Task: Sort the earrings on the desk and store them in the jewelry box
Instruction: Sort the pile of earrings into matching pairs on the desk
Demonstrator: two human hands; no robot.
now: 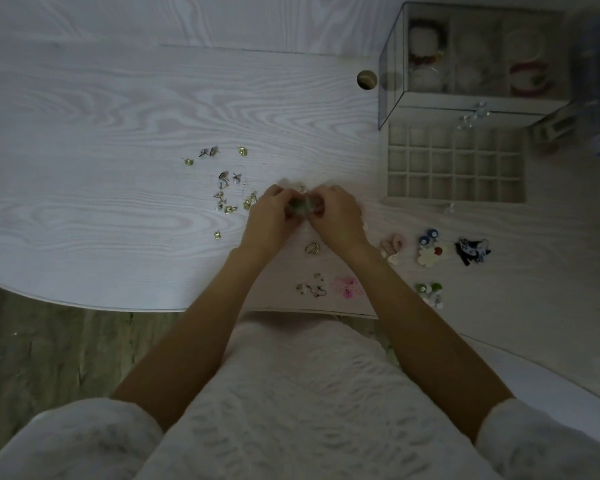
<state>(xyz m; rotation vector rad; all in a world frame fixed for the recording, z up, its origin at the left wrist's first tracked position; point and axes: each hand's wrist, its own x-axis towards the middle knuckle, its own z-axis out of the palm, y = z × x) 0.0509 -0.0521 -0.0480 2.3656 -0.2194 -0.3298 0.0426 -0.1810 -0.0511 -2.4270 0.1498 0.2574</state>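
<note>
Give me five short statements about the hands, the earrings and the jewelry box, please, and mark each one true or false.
1. Both hands, left hand and right hand, pinch a small greenish earring between them. True.
2. The drawer tray of the jewelry box is pulled out. True.
3. The tray's compartments are full of earrings. False: they look empty.
4. The pink earring lies left of the left forearm. False: it lies between the forearms.
5. Small gold studs lie scattered left of the hands. True.
</note>
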